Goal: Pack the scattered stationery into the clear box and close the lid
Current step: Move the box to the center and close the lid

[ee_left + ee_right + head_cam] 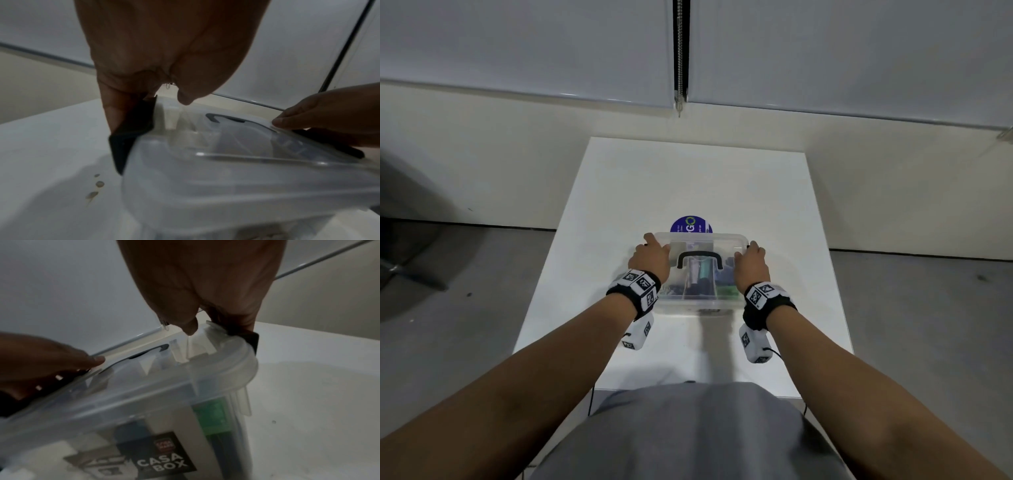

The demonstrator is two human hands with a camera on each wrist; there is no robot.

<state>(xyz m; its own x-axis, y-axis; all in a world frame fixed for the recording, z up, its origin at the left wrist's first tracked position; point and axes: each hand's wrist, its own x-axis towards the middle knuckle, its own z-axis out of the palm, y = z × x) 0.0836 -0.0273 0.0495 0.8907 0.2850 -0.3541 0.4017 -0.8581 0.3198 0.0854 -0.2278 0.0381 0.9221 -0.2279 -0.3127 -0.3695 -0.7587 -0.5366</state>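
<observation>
The clear box [700, 298] is sitting at the centre of the head view on the white table [619, 192], with its transparent lid [722, 240] lying on top and a black carrying handle [700, 257] lying flat across the lid. Through the near wall, stationery is showing: a green item [211, 416] at the right of the box and darker blue and teal items beside it, their kinds too blurred to name. A dark label [164, 454] reading "CASA BOX" is appearing at the lower centre of the right wrist view.

The left hand [650, 256] is grasping the left end of the box; in the left wrist view its fingers [115, 105] are curling over the black side latch [131, 129], left of centre, while the thumb [189, 95] is resting on the lid rim. The right hand [751, 263] is gripping the right end; in the right wrist view its fingers [246, 318] are curling over the black latch [252, 339] at the upper right corner of the lid, with the thumb [190, 327] pressing on the lid's top. Whether either latch is fully seated cannot be told.

A round blue sticker [691, 224] is lying on the table just beyond the far edge of the box. Small brown stains [96, 186] are marking the table at the lower left of the left wrist view.
</observation>
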